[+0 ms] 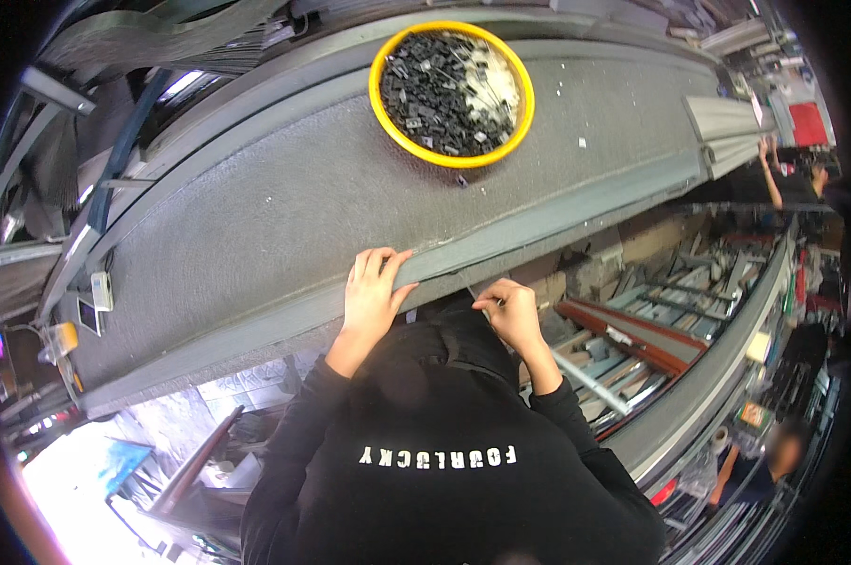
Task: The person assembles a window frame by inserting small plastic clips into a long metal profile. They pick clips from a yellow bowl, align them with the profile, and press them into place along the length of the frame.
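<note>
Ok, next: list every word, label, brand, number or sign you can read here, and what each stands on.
Black top: one line of white capital lettering across it, upside down in this view; legible, but not copied out here.
Green-and-orange package, right: markings too small to read.
Small pale device, left: any marking too blurred to read.

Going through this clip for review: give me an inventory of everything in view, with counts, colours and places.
basin: one, yellow-rimmed, on the bench's far side
small pieces: many, black, mostly basin's left
small pieces: many, whitish, basin's right
bench: one, grey, across the picture
small devices: two, white-edged, bench's left end
red-brown bars: count unclear, right
other people: at least two, dark-clothed, right rim
left hand: one, bare, black-sleeved, bench's near edge
right hand: one, bare, black-sleeved, near the lap
</note>
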A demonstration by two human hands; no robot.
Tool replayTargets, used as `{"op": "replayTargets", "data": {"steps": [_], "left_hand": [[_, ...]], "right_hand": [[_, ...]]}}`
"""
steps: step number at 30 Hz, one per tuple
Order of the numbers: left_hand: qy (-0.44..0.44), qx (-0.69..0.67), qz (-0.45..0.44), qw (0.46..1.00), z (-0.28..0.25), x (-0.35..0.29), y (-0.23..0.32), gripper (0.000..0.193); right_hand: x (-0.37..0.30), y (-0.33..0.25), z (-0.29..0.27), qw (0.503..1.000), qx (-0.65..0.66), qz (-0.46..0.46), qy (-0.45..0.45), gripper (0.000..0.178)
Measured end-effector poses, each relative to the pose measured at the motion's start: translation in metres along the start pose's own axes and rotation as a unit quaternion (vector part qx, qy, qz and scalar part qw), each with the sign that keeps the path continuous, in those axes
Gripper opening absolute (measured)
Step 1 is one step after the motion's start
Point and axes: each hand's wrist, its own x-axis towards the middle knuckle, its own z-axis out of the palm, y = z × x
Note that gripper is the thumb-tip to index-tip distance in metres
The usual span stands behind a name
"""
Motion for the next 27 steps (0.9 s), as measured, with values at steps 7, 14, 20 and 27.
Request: {"op": "replayTargets", "data": {"steps": [7,14,20,27], "left_hand": [[-0.020,-0.012,-0.142,0.990,-0.025,-0.003,0.017,0.061],[0.098,0.050,-0.251,0.962,-0.067,-0.061,0.014,0.059],[0.218,0.139,-0.398,0.880,-0.121,-0.157,-0.031,0.054],[0.220,0.191,-0.414,0.862,-0.199,-0.232,-0.130,0.066]], "right_hand": [[0.145,-0.036,-0.095,0.990,-0.009,-0.118,0.072,0.018],[0.265,-0.046,-0.091,0.932,-0.299,-0.028,0.203,0.031],[0.290,-0.028,-0.104,0.945,-0.256,-0.073,0.188,0.027],[0.314,0.007,-0.112,0.945,-0.216,-0.130,0.206,0.022]]}}
